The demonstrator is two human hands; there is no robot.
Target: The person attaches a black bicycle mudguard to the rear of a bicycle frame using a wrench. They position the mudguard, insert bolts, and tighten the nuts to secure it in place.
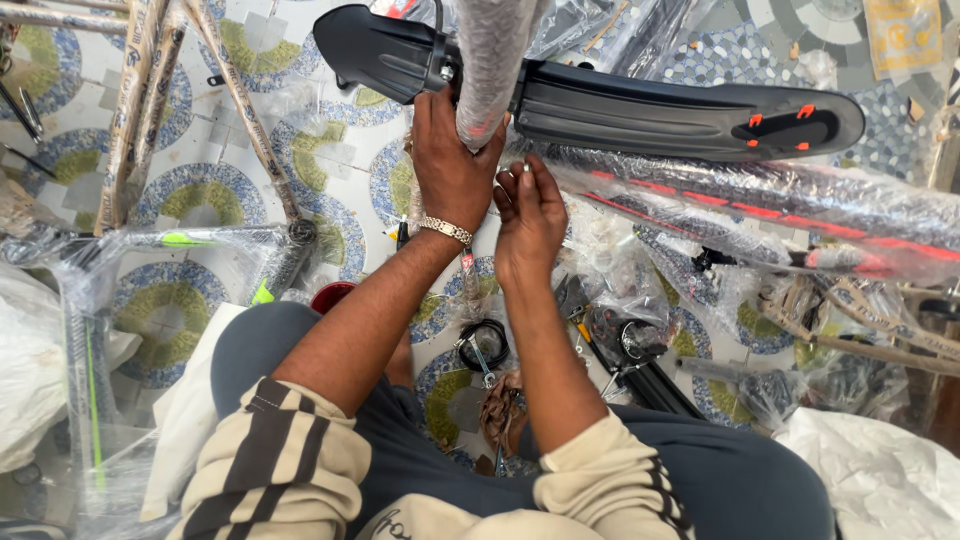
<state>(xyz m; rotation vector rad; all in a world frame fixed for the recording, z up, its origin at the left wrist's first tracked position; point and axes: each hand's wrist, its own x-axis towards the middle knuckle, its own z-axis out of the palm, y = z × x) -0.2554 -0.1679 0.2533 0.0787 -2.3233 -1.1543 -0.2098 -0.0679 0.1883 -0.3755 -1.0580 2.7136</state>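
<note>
A bicycle workshop, with work done on the floor.
Plastic-wrapped bike frames [800, 200], a black mudguard [620, 105], bare frame tubes [140, 100], loose cables and small parts [485, 345] lie spread over a patterned tile floor [200, 190], among white sacks [880, 470].

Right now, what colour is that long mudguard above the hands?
The mudguard is black with small orange marks near one end, seen in the head view.

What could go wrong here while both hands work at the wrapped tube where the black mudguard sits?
1. The left hand alone grips the wrapped tube; slick plastic film could let it slip.
2. The right hand pinches something small at its fingertips; if dropped, it might vanish among the bagged parts on the floor.
3. The black mudguard could swing off line if its mount is loose.
</note>
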